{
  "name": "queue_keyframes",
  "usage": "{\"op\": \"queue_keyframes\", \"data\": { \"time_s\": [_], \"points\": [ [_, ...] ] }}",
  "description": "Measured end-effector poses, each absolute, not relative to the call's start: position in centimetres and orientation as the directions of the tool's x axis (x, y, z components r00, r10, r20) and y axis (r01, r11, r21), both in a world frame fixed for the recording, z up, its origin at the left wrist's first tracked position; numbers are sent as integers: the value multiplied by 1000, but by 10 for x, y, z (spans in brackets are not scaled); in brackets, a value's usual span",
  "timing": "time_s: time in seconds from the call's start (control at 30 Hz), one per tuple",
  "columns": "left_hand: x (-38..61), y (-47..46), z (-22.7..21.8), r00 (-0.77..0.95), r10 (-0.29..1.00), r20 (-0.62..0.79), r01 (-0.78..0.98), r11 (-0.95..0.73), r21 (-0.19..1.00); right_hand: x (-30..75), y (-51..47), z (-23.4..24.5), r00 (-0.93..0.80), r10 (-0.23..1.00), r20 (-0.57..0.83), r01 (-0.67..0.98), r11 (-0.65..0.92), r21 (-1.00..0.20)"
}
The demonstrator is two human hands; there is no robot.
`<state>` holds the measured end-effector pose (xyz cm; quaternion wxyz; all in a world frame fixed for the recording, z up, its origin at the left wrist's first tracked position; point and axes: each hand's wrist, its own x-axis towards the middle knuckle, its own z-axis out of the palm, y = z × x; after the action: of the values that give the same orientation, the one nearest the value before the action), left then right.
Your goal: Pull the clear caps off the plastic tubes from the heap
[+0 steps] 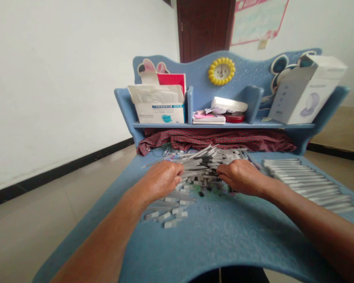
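My left hand (161, 179) and my right hand (238, 176) rest knuckles-up on a blue desk (212, 239), on either side of a heap of thin grey and white tubes (206, 163). Both hands have their fingers curled down into the heap, and what the fingers grip is hidden. Short grey caps (171, 214) lie scattered just in front of my left hand. To the right of my right hand, a neat row of long grey tubes (309, 182) lies side by side.
A red checked cloth (218, 139) lies under the desk's shelf. On the shelf stand a mask box (159, 104), stacked papers with a red tin (221, 114) and a white carton (306, 92). A yellow clock (221, 71) hangs on the backboard. A dark door (205, 27) is behind.
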<state>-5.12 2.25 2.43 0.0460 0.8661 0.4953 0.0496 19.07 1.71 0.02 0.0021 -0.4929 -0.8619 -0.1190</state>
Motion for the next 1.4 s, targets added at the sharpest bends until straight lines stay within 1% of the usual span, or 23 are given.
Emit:
{"op": "queue_keyframes", "data": {
  "time_s": [0.1,0.47,0.67,0.77,0.87,1.0,1.13,1.27,1.4],
  "points": [
    [-52,22,26,493,869,38,858,-493,143,191,18,-1,-517,844,144,847,482,224],
    [-54,22,26,499,866,25,852,-496,170,192,19,-6,-525,837,154,836,474,277],
    [-51,22,22,526,850,16,843,-524,124,188,14,-3,-530,839,120,826,480,295],
    [-48,21,20,555,832,18,823,-551,139,185,8,1,-562,821,99,804,516,295],
    [-47,20,20,562,827,-9,813,-551,188,185,4,3,-605,785,132,776,545,318],
    [-46,17,26,569,818,-84,796,-522,308,190,5,3,-663,722,196,731,571,373],
    [-47,14,34,594,791,-148,758,-489,432,195,7,4,-694,678,244,713,600,363],
    [-48,13,38,579,793,-189,758,-438,483,195,7,5,-722,637,271,689,628,361],
    [-48,14,34,608,762,-221,729,-426,537,191,3,0,-750,578,321,661,642,388]
  ]
}}
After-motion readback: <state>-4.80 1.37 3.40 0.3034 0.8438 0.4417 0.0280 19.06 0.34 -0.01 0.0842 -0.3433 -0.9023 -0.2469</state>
